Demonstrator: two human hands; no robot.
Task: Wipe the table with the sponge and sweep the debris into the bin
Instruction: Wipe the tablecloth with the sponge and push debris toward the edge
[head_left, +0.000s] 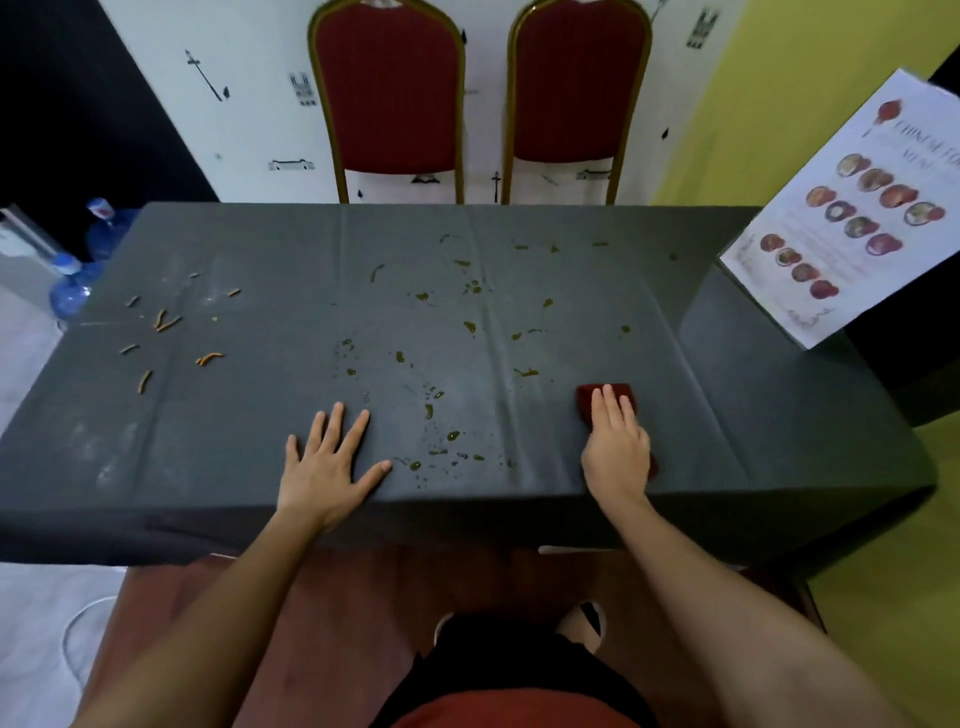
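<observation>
A: Head view, where's the sponge (588, 399)?
B: Lower right of frame, on the counter (208, 431), flat under the right hand (615, 447). Fingers straight, pressing. Long axis runs up-frame along the fingers.
A: Spills (452, 435)?
B: Left of it, centre frame, between the hands. Left hand (332, 457) splayed flat, holding nothing. Crumbs (166, 323) far left. Bin not visible.

Room, contents:
- banquet chairs, two, side by side against the far wall: left chair (390, 98) and right chair (576, 93), red upholstery, gold frames
- white wall (249, 130) with small black drawings
- yellow-green wall (779, 104), right
- black panel (78, 104), left
- blue water bottles (70, 296), two, on pale floor (31, 613)
- illustrated menu poster (852, 208), right
- reddish-brown flooring (322, 587), near side
</observation>
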